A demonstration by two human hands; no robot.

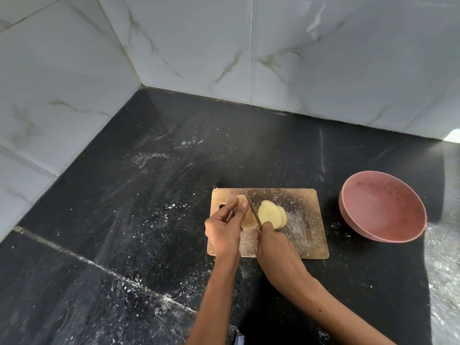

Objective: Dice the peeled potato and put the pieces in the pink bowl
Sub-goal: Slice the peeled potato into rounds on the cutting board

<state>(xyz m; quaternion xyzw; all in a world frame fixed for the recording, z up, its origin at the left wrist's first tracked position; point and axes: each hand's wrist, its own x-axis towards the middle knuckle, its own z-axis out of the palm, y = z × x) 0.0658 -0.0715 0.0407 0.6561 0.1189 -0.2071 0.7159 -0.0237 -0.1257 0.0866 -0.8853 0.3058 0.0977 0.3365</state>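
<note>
A peeled potato (pixel 247 217) lies on a wooden cutting board (pixel 298 220). My left hand (pixel 224 227) holds it with curled fingertips on its top. Just right of those fingers, a knife (pixel 252 209) stands with its blade against the potato's cut face. My right hand (pixel 273 242) grips the knife handle at the board's near side. Several pale yellow slices (pixel 272 214) lean fanned to the right of the blade. The pink bowl (pixel 383 207) sits on the counter right of the board, with nothing in it.
The board lies on a black stone counter (pixel 149 195) dusted with white specks. Marble-tiled walls (pixel 224 46) meet in a corner behind and to the left. A seam runs across the counter at the near left.
</note>
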